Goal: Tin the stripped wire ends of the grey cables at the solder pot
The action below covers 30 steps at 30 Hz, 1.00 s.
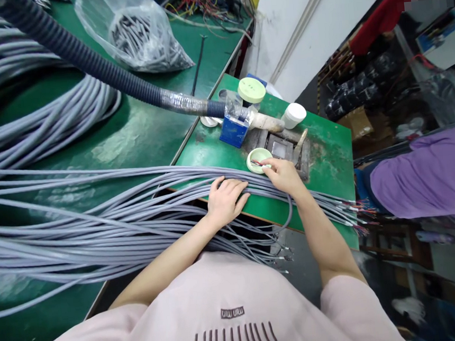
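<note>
My right hand (282,176) is closed in a pinch on the end of a grey cable (289,213), which loops down below the wrist. Its thin red and dark wire tips (256,162) point into a shallow pale green dish (250,169). What lies inside the dish is hard to make out. My left hand (227,198) lies with fingers spread over a bundle of long grey cables (164,172) running across the bench. Stripped ends with coloured wires (361,214) stick out at the bundle's right end.
A blackened metal unit (283,147) stands behind the dish. Above it, a dark flexible hose (124,78) ends at a blue box (233,132). Nearby are a white jar (294,115) and a green-lidded tub (251,89). A person in purple (430,174) is at the right.
</note>
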{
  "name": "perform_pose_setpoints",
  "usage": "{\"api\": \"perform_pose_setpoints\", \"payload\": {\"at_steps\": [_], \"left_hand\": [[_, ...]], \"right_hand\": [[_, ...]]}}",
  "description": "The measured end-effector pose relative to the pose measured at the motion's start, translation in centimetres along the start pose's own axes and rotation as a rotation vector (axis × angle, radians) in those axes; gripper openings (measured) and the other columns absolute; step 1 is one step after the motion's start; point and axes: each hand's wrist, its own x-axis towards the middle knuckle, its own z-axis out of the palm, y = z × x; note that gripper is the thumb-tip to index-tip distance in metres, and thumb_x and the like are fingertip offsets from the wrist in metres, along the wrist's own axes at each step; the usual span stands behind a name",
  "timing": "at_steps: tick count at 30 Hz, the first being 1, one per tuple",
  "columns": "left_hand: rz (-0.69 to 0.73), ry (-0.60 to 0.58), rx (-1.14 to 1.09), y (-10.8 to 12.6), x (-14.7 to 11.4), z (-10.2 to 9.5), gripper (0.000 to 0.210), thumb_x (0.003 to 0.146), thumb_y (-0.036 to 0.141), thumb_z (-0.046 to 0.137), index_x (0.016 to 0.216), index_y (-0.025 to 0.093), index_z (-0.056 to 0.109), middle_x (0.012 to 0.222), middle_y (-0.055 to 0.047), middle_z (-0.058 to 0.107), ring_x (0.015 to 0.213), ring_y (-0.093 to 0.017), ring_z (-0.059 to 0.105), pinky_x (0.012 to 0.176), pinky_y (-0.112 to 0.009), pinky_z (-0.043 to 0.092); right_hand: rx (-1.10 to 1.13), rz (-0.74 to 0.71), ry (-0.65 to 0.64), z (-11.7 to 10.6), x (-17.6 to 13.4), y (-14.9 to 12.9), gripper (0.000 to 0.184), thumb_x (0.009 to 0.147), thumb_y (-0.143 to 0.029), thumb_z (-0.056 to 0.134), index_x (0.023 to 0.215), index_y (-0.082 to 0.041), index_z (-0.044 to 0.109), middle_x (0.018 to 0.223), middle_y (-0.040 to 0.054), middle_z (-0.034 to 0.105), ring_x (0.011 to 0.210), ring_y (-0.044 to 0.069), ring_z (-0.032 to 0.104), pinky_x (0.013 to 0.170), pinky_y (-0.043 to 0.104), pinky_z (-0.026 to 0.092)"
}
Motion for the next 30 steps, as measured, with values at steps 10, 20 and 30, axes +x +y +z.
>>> {"api": "perform_pose_setpoints", "payload": {"at_steps": [10, 20, 30], "left_hand": [[0.000, 0.009, -0.030, -0.1, 0.0, 0.0, 0.031, 0.087, 0.031, 0.056, 0.117, 0.025, 0.063, 0.110, -0.006, 0.072, 0.105, -0.025, 0.062, 0.107, -0.046, 0.027], [0.042, 0.026, 0.095, -0.1, -0.1, 0.1, 0.028, 0.090, 0.032, 0.054, 0.115, 0.024, 0.063, 0.108, -0.004, 0.072, 0.103, -0.022, 0.064, 0.105, -0.045, 0.030], [0.081, 0.059, 0.131, 0.0, 0.0, 0.1, 0.026, 0.090, 0.031, 0.055, 0.114, 0.023, 0.062, 0.106, -0.004, 0.073, 0.100, -0.021, 0.064, 0.103, -0.044, 0.031]], "right_hand": [[0.358, 0.263, 0.141, -5.1, 0.7, 1.3, 0.029, 0.075, -0.027, 0.062, 0.097, -0.012, 0.071, 0.039, -0.0060, 0.047, 0.028, 0.008, 0.037, 0.033, 0.020, 0.026], [0.235, 0.392, 0.117, -5.5, 3.8, 5.9, 0.024, 0.072, -0.018, 0.061, 0.091, -0.007, 0.071, 0.035, -0.0068, 0.045, 0.025, 0.008, 0.039, 0.032, 0.019, 0.027], [-0.045, 0.376, 0.077, -4.4, 5.2, 7.0, 0.026, 0.073, -0.023, 0.060, 0.091, -0.011, 0.075, 0.049, -0.0020, 0.057, 0.035, 0.009, 0.048, 0.048, 0.024, 0.045]]}}
